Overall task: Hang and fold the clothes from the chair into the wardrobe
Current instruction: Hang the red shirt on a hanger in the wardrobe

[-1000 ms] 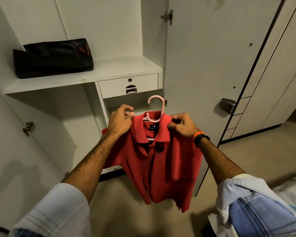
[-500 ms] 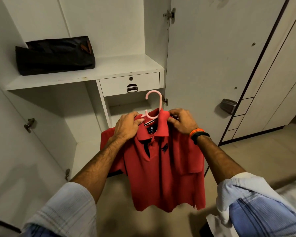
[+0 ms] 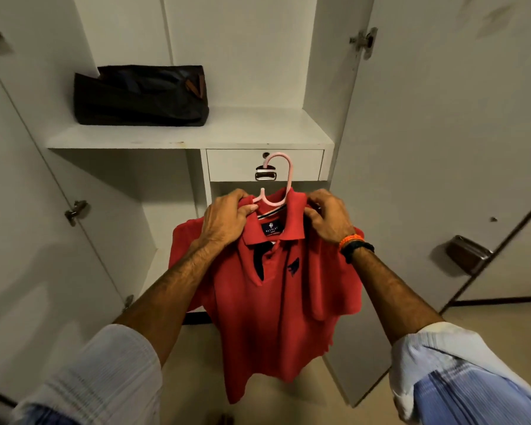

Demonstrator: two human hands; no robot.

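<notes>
- Shirt, red with a collar and dark placket, hung at the centre of the frame in front of the open wardrobe, carried on a pink hanger whose hook rose above the collar, level with the drawer behind it.
- Left hand gripped the shirt at the left side of the collar, fingers curled over cloth and the hanger's shoulder beneath.
- Right hand gripped the right side of the collar likewise, fingers folded round the fabric; two bands sat on that wrist.
- Both hands were clamped on the shirt; neither held the hook.
- Handling, as judged: the cloth looked soft and light, draping limply with the right sleeve folded forward; it would slide off a smooth plastic hanger if tilted. The hanger appeared thin and stiff, easily carried by the hook once the collar was seated.
- Best hold, as judged: one hand on the hook or neck of the hanger, the other steadying a shoulder seam, keeping the bar level.
- Surroundings: a dark bag lay on the shelf in the upper left of the frame; a door with a dark handle stood open at right. No hanging rail was visible.
</notes>
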